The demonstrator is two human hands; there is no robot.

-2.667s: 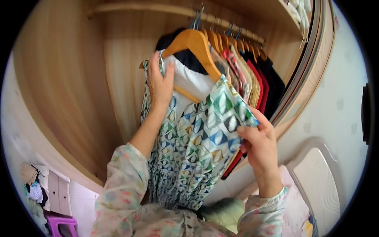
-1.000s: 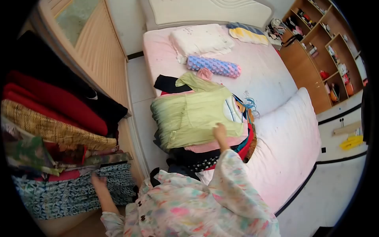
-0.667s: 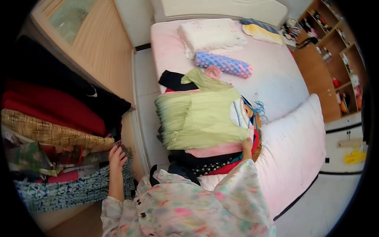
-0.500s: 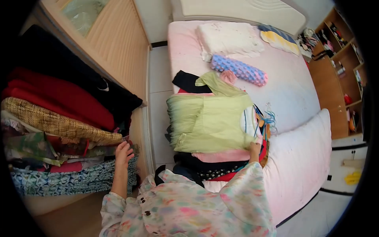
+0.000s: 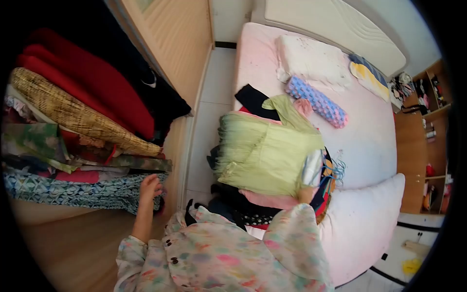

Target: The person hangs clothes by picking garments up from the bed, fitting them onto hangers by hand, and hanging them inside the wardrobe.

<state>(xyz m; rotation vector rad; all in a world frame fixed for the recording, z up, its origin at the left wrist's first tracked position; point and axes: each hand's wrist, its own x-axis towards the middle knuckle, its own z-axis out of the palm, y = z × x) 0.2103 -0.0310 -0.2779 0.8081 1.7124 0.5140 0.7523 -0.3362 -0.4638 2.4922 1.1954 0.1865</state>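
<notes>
My left hand (image 5: pixel 151 186) is at the open wardrobe, beside the end of a blue and white patterned garment (image 5: pixel 97 191), its fingers loosely bent and apart with nothing seen in them. On the bed, a light green dress (image 5: pixel 265 155) with a pleated skirt lies spread over a pile of clothes. My right hand (image 5: pixel 306 194) is at the dress's neck end, closed on its edge; the fingertips are partly hidden by fabric. A white striped cloth (image 5: pixel 312 168) shows inside the neck opening. Beside it, blue hangers (image 5: pixel 335 170) stick out of the pile.
Red (image 5: pixel 92 87), tan woven (image 5: pixel 78 109) and dark garments hang in the wardrobe. The bed carries a white pillow (image 5: pixel 311 58), a blue and pink bolster (image 5: pixel 316 101) and a large pink cushion (image 5: pixel 362 219). Wooden shelves (image 5: pixel 413 151) stand at the right.
The view has swung left, so the bed sits further right. My left hand's fingers are less spread and nearer the patterned garment. My right hand stays at the dress neck, more covered by fabric.
</notes>
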